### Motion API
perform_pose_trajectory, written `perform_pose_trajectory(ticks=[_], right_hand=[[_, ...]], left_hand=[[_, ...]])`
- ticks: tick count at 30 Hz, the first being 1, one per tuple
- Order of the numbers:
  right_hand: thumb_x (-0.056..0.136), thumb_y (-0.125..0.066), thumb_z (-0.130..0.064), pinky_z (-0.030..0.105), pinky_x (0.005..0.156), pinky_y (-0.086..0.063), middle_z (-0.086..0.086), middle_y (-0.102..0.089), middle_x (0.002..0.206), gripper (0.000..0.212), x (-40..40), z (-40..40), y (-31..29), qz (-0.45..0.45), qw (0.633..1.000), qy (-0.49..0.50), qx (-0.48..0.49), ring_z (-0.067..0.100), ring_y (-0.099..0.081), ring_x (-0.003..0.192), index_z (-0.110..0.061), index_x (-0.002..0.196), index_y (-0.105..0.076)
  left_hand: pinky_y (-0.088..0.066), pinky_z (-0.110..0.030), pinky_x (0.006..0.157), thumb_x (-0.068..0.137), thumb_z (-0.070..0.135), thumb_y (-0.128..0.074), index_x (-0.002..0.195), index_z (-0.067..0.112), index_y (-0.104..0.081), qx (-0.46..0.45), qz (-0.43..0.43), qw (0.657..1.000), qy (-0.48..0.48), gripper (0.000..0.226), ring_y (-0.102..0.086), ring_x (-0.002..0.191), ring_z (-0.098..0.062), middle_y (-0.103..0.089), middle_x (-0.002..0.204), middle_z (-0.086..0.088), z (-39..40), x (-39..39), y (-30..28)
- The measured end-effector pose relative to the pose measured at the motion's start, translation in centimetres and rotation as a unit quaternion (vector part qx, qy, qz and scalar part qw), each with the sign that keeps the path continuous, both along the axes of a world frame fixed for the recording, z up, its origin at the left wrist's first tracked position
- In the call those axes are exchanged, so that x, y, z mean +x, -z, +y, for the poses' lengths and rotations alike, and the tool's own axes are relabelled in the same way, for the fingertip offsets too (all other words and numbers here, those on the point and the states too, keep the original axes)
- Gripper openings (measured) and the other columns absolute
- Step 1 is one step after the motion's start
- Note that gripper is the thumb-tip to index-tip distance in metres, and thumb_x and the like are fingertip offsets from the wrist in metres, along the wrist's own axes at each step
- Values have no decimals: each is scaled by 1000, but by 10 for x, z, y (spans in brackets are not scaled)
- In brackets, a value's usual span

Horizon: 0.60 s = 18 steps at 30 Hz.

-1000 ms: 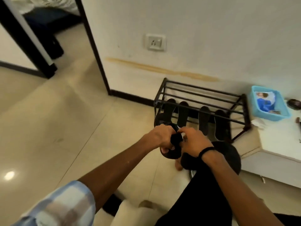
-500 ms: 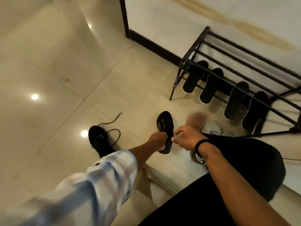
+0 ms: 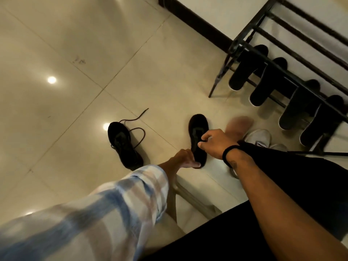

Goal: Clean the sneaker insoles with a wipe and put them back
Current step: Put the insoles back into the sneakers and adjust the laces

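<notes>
A black sneaker (image 3: 197, 129) stands on the tiled floor in front of me. My left hand (image 3: 185, 160) grips its heel. My right hand (image 3: 216, 141) is over its opening, fingers curled and pinching at the shoe's upper edge; what it pinches is hidden. A second black sneaker (image 3: 123, 145) lies to the left with its lace trailing loose. Several dark insoles (image 3: 244, 69) lean against the black metal shoe rack (image 3: 293, 57) at the right.
A white sneaker (image 3: 259, 137) sits by my bare foot (image 3: 239, 123) near the rack. My black-trousered leg (image 3: 293, 185) fills the lower right. A low pale ledge (image 3: 195, 196) runs under my arms. Open tiled floor lies to the left.
The view tipped down from the wall and rack to the floor. The black sneaker went from being held up between both hands to standing on the floor, both hands still on it.
</notes>
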State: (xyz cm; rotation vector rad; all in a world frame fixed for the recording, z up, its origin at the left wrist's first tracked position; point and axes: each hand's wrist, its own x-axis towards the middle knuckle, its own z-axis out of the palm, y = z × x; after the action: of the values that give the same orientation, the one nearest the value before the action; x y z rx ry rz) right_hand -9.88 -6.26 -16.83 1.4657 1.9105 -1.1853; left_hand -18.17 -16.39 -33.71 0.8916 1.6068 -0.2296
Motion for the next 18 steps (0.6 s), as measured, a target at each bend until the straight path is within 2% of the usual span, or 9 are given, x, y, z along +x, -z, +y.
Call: perform_pose_trajectory(ticks=[2,4,5,7,9,11,13,15,18], right_hand=[[92,-69,-35,38,96,-53,9,-65,125,40,-11,-12,2,-10,998,-58,3,27,-64,108,-22,128,-60],[91,-68,-39,38,94,-54,11,-63,125,42,-24,-28,4,-15,994,-111,-5,28,-65,105,-25,129,-58],[90,-68,-41,39,94,-54,11,-63,125,42,-29,-34,5,-12,992,-121,-17,27,-66,102,-27,128,-57],[89,-68,-42,39,93,-56,9,-65,118,40,-44,-46,7,6,989,-145,-38,23,-67,96,-30,126,-57],[91,-68,-40,37,91,-56,2,-69,105,37,-58,-53,6,29,985,-165,-45,18,-67,94,-27,125,-59],[92,-68,-38,35,89,-56,-3,-71,98,34,-66,-57,4,45,984,-168,-42,15,-67,92,-25,123,-61],[93,-67,-37,34,88,-56,-4,-71,98,33,-68,-57,2,42,984,-170,-33,14,-67,91,-25,123,-61],[94,-65,-34,29,84,-56,-5,-71,96,31,-63,-58,1,28,984,-176,-28,11,-66,88,-24,123,-61],[94,-64,-34,17,67,-47,-7,-71,93,29,-52,-62,4,7,983,-183,-28,5,-64,83,-26,121,-62]], left_hand=[[-56,-36,91,92,46,-68,99,13,-77,-48,-41,998,-22,35,-70,105,-25,-72,105,-6,-11,-14,-3],[-56,-34,89,93,41,-67,112,11,-73,-61,-10,995,-73,36,-70,110,-27,-71,117,-11,-30,-33,-4],[-54,-34,89,93,42,-65,121,12,-69,-52,39,993,-103,42,-66,116,-30,-67,125,-12,-39,-40,-4],[-50,-38,98,93,42,-62,134,14,-58,-50,129,976,-166,50,-55,128,-34,-51,143,-13,-63,-58,-1],[-42,-44,108,95,39,-60,142,15,-51,-82,185,954,-220,54,-40,139,-37,-29,157,-14,-84,-74,4],[-36,-48,113,95,39,-58,150,14,-42,-115,213,930,-277,63,-31,142,-41,-15,162,-17,-102,-89,13],[-33,-49,117,95,42,-56,159,10,-26,-150,197,919,-307,78,-27,145,-44,-9,166,-19,-120,-106,28],[-32,-48,121,99,47,-54,161,5,-17,-159,123,935,-292,83,-19,151,-44,-6,168,-21,-133,-116,36],[-34,-43,120,100,48,-60,157,0,-28,-116,51,961,-247,81,-26,152,-39,-24,165,-20,-143,-123,33]])
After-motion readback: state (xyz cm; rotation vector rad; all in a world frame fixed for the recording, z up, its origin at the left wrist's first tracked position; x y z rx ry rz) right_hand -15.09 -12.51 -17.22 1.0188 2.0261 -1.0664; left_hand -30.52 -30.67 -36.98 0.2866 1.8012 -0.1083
